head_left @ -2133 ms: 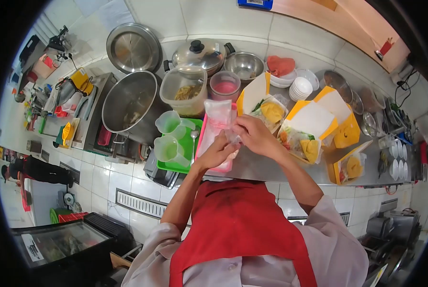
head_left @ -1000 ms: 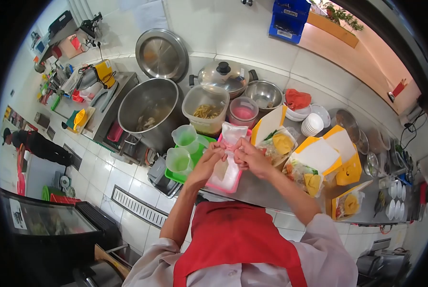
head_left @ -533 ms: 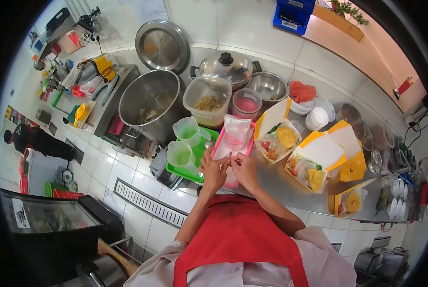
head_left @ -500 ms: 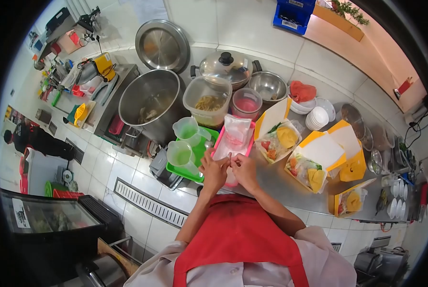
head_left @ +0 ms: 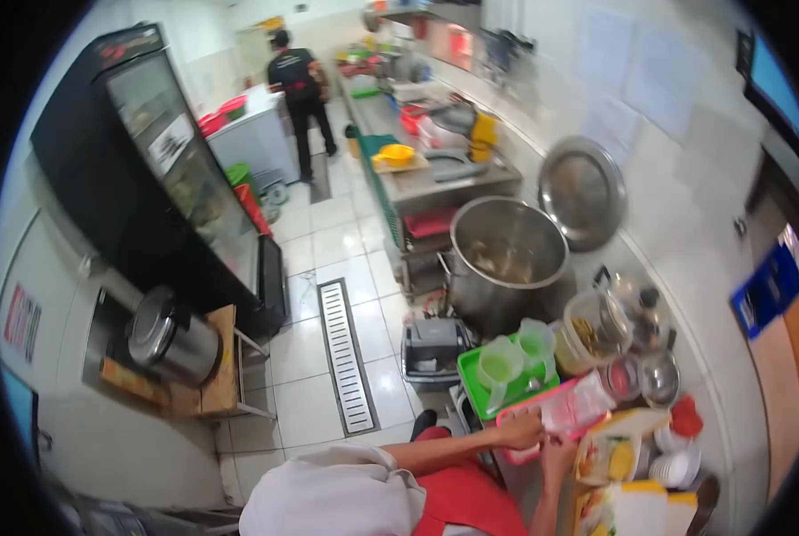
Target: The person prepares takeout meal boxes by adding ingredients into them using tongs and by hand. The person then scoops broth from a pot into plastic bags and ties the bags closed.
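- Clear plastic packet (head_left: pixel 585 399): lower right of the frame, on the pink tray (head_left: pixel 519 456); it looks light, limp and probably slippery, so a fingertip pinch at one edge should suit it best.
- Left hand (head_left: pixel 523 431) and right hand (head_left: pixel 558 454): close together by the tray, fingers bent inward; blur hides whether either grips anything.
- The tray itself seems light and fairly stiff, best held by its rim.
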`<move>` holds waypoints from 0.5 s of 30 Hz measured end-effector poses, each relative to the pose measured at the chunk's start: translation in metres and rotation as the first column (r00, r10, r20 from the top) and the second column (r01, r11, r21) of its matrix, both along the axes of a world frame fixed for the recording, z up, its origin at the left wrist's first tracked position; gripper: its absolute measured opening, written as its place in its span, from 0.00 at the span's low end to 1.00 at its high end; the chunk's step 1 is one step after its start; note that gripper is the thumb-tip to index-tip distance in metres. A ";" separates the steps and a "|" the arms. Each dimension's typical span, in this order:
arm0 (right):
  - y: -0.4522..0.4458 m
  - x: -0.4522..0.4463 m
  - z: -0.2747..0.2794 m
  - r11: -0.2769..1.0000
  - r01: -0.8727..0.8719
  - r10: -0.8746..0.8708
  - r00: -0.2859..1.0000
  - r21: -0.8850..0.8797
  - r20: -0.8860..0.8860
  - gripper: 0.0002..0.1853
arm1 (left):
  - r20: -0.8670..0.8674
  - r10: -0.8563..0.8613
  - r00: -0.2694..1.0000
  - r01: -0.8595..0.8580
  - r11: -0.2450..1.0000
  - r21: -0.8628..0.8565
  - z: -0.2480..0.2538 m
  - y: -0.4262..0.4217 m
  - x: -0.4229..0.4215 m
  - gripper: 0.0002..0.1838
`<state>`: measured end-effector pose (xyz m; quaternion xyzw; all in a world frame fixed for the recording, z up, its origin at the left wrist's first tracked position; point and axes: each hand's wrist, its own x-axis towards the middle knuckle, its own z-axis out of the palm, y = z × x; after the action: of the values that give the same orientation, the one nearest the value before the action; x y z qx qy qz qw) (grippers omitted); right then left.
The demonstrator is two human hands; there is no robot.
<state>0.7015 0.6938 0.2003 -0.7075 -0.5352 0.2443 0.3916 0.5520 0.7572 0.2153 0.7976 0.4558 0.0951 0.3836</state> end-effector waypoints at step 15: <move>0.002 -0.010 0.016 0.993 0.014 -0.037 0.977 -0.114 -0.209 0.05 | 0.070 0.197 0.978 -0.206 0.960 0.189 -0.002 -0.019 0.002 0.12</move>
<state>0.6913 0.6960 0.2159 -0.7053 -0.4669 0.3426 0.4089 0.5537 0.7381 0.2134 0.7781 0.5132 0.1980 0.3033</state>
